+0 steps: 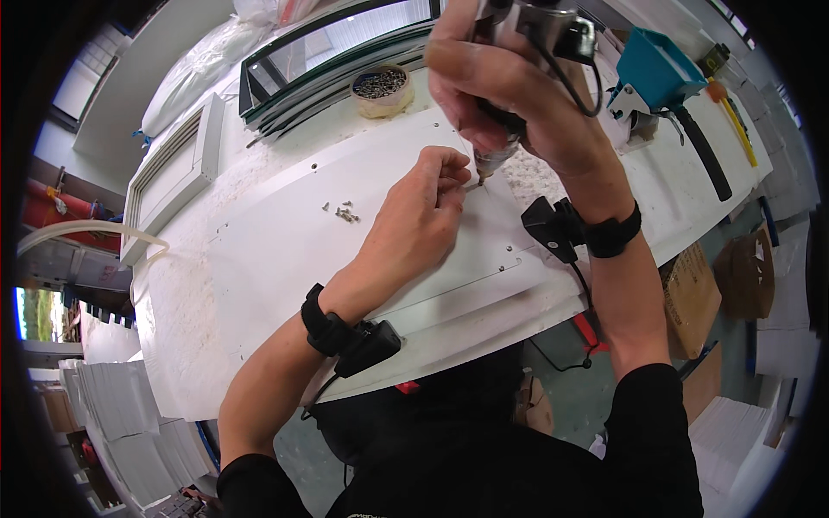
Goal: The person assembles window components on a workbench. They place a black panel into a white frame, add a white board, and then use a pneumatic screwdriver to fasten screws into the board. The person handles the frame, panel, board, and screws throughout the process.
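Note:
A power screwdriver (496,161) points down at the white panel (294,250), gripped in my right hand (540,104). Its bit meets the panel near the far right edge. Just left of the bit, my left hand (420,207) rests on the panel with its fingers curled in; whatever they hold, if anything, is hidden. Several loose screws (345,214) lie on the panel left of that hand. A few more screws (503,268) sit along the panel's near right edge.
Behind the panel stands a round tub (384,105) full of screws, beside stacked dark-edged glazed frames (337,52). A white frame (177,177) and pale hose (86,226) lie left. At right are a teal tool with a black handle (658,73) and a cardboard box (691,298).

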A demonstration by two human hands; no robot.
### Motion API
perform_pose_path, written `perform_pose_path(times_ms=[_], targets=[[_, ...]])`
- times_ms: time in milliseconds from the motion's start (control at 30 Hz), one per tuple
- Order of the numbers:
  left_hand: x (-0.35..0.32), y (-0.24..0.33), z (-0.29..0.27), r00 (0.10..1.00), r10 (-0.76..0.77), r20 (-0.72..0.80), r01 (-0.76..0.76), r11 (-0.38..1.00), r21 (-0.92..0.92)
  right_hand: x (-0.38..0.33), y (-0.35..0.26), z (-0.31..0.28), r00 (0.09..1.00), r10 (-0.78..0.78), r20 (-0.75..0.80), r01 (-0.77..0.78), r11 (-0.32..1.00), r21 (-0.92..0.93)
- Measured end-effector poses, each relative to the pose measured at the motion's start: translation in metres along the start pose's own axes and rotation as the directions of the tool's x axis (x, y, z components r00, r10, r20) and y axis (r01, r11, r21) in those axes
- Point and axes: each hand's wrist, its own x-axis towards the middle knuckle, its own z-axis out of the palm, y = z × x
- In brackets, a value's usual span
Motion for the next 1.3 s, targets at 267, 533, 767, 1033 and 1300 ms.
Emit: perform_pose_path(times_ms=[267,533,767,1033,1300], targets=[[-0.056,0.005,-0.089,0.972,-0.042,-0.23,0.147,0.874,0.463,-0.021,0.02,-0.031,0.892,-0.449,-0.046,0.451,0.882,0.134],[-0.053,-0.008,-0.116,0.997,0.042,-0.058,0.012,0.701,0.713,-0.023,0.039,-0.034,0.902,-0.423,-0.089,0.431,0.868,0.247],[-0.042,0.001,-0.122,0.997,-0.029,0.067,-0.039,0.552,0.833,-0.023,0.04,-0.042,0.904,-0.42,-0.083,0.425,0.858,0.288],[-0.044,-0.003,-0.137,0.998,-0.059,0.018,0.029,0.704,0.71,-0.025,0.041,-0.039,0.917,-0.386,-0.104,0.399,0.872,0.283],[-0.055,0.006,-0.129,0.998,0.022,0.054,-0.054,0.689,0.723,-0.022,0.044,-0.039,0.909,-0.415,-0.02,0.4,0.861,0.312]])
